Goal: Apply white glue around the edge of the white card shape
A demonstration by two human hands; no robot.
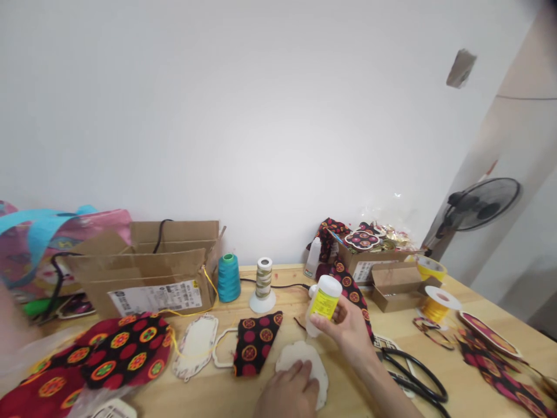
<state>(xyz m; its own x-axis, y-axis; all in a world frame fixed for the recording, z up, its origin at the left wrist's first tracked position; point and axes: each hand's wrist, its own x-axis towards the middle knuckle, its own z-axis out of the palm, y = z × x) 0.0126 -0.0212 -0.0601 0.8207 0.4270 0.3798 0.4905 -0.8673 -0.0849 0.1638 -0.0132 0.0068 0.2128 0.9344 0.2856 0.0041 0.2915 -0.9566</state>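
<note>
Pressing of one white scalloped piece (322,380) against the wooden table (348,395) is performed, in the head view, by the left hand (289,390), laid palm down with the fingers extended and close together. One yellow-labelled bottle (324,301) is gripped between the thumb and fingers of the right hand (348,325); it is held tilted, base up, with its narrow end directed down near the far edge of the piece. Contact between the two cannot be determined. To the left of the piece, one patterned fabric cutout (256,343), one open frame (223,350) and one pale oblong plate (195,345) are laid out. Two thread cones are stood behind: one teal (228,278), one multicoloured (263,278). Three open cardboard boxes are seen: one large (152,284), one filled (374,258), one small (398,290). One white bottle (313,258) is placed at the wall. One yellow spool (435,307) and one black-handled tool (418,377) are located on the right.
</note>
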